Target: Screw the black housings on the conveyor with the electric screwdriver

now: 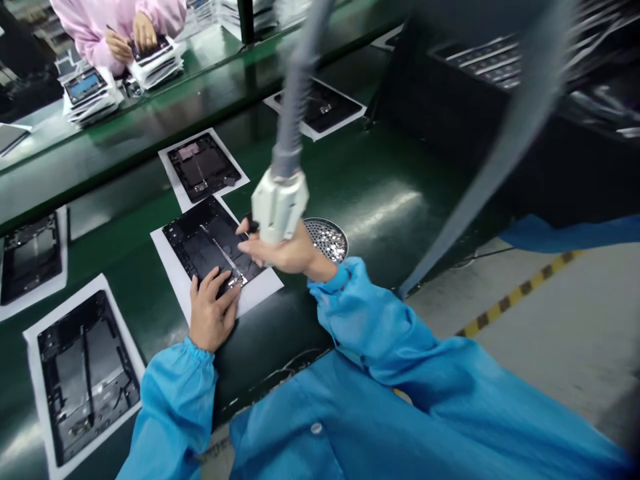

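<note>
In the head view, a black tablet housing [200, 233] with a thin strip along its middle lies on a white sheet [265, 285]. My left hand [213, 312] rests at its lower edge, fingers spread and touching it near a small metallic part [239, 280]. Above the housing's right side, my right hand [293, 252] is wrapped around what looks like a white electric screwdriver [280, 207], seen from its top end. A grey ribbed cord sleeve [290, 127] rises from the tool. Its tip is hidden beneath the hand. Just behind my right wrist is a round perforated dish [345, 240] containing small shiny pieces.
More tablet housings lie on white sheets: one behind [207, 167], one farther back [330, 110], and two at left, the nearer [85, 373] larger in view. A grey strap-like band [500, 153] hangs at right. Across the green bench [380, 180], a pink-sleeved person [125, 33] works.
</note>
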Demonstrator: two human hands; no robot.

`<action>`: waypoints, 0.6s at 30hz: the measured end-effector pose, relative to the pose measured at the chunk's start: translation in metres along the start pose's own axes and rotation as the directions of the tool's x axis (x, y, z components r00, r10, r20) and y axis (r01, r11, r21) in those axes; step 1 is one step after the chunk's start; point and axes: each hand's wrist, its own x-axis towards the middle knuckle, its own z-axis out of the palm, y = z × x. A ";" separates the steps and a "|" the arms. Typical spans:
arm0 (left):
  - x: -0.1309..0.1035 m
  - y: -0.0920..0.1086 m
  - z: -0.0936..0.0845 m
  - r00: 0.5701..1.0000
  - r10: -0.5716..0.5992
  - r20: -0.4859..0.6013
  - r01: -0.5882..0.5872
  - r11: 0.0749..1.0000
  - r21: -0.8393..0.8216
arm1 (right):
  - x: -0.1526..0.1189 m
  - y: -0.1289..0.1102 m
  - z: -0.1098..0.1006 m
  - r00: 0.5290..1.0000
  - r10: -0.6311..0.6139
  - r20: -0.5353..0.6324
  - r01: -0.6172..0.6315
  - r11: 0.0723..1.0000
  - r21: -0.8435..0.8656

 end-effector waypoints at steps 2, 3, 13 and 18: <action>0.000 0.001 0.000 1.000 0.019 -0.005 -0.019 1.000 -0.010 | 0.001 -0.004 -0.025 0.996 -0.010 -0.089 0.011 1.000 0.013; 0.000 0.001 0.000 1.000 0.023 -0.015 -0.023 1.000 -0.016 | 0.002 -0.004 -0.037 0.991 -0.028 -0.134 0.030 0.999 0.016; 0.010 0.003 -0.012 0.984 0.141 -0.106 -0.137 0.990 0.042 | 0.014 0.010 -0.132 0.858 -0.209 -0.470 0.048 0.942 -0.332; 0.080 0.056 0.006 0.942 0.302 0.148 -0.309 0.951 0.020 | 0.030 0.030 -0.162 0.836 -0.244 -0.492 0.031 0.916 -0.401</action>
